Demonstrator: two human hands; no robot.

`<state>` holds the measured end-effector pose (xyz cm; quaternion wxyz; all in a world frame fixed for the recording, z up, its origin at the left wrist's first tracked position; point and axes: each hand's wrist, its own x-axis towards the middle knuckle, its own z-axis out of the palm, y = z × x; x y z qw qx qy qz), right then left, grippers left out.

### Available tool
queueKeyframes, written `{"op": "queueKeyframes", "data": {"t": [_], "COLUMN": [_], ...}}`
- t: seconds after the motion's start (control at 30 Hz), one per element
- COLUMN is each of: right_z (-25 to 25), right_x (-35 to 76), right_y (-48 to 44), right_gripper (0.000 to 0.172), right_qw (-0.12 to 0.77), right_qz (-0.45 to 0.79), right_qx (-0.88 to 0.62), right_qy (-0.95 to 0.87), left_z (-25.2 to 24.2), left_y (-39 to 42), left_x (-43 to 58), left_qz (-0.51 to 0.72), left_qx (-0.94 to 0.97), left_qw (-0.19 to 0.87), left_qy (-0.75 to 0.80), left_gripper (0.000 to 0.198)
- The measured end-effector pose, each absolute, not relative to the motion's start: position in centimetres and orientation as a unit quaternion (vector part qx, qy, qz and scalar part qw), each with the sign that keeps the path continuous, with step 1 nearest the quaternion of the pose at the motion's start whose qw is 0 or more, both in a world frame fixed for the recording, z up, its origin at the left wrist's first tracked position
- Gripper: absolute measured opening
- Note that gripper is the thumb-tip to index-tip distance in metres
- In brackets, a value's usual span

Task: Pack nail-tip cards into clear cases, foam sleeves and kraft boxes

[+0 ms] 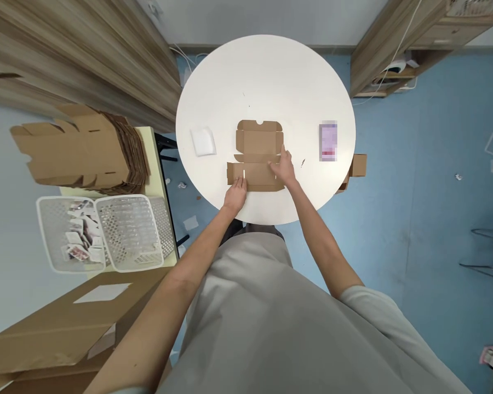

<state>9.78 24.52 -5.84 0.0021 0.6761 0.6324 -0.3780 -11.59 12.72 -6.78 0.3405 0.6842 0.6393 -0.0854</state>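
Note:
A flat, unfolded brown cardboard box [261, 143] lies on the white round table [263, 76], its notched flap pointing away from me. My left hand [235, 196] rests on the near left part of the cardboard, fingers stretched forward beside a narrow slot. On the near right part is my right hand [285, 167], with thumb and fingers spread apart over the right edge. To the left lies a white packet [203, 142]. A purple box [328, 141], blurred out in the picture, lies to the right.
At left, a stack of flat cardboard boxes [78, 150] lies on a side table [148, 148]. Nearby are two white plastic baskets [127, 202], one holding several small packs. A large carton [53, 328] stands at lower left; a small cardboard box [358, 165] sits below the table's right edge.

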Motion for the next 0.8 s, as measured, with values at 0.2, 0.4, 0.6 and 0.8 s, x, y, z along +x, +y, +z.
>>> {"op": "queueKeyframes", "data": {"t": [0.2,0.4,0.6,0.8], "right_z": [-8.5,-7.8,-6.2,-6.5], "right_x": [8.0,8.7,10.0,10.7], "right_y": [26.5,24.5,20.2,18.0], "right_gripper": [0.094,0.097,0.13,0.142], "right_qw": [0.01,0.011,0.072,0.101], "right_qz": [-0.378,-0.393,-0.414,-0.406], "right_qx": [0.681,0.637,0.605,0.577], "right_qy": [0.627,0.663,0.677,0.701], "left_z": [-6.6,-6.6,-6.8,-7.4], "left_y": [12.8,13.0,13.8,15.2], "left_x": [-12.2,-12.1,-13.0,-15.0], "left_qz": [-0.064,-0.023,-0.012,0.037], "left_qx": [0.643,0.603,0.537,0.521], "left_qw": [0.375,0.386,0.405,0.416], "left_qy": [0.665,0.698,0.74,0.744], "left_gripper": [0.068,0.056,0.085,0.101]}}
